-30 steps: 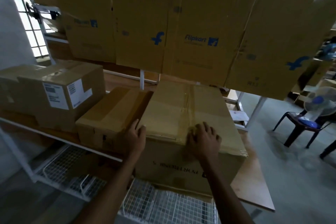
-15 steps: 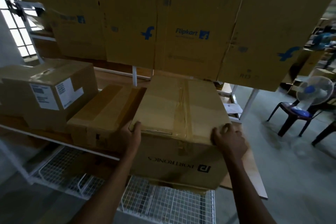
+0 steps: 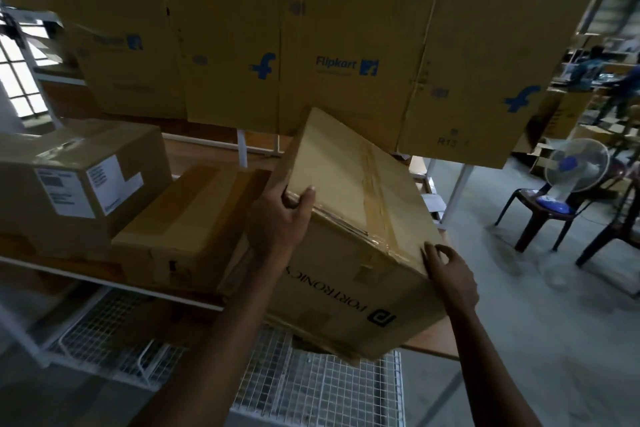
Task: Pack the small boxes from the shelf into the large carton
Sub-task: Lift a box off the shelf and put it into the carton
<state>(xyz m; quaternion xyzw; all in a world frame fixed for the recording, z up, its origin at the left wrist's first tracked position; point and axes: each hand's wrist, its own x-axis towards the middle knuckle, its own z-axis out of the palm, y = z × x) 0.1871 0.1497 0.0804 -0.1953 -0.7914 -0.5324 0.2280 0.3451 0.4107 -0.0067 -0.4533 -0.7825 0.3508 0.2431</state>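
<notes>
A taped brown carton printed PORTRONICS is tilted, turned clockwise and partly overhanging the front of the wooden shelf. My left hand grips its near left top corner, thumb on the lid. My right hand holds its near right corner. Left of it on the shelf lie a flat brown box and a labelled brown box.
Flattened Flipkart cartons hang along the back above the shelf. A white wire rack sits below the shelf. At the right, a fan rests on a dark chair on the grey floor; a person stands far right.
The Portronics carton has been pulled forward and swung clockwise, its left end lifted. Both hands shifted from its top to its near corners.
</notes>
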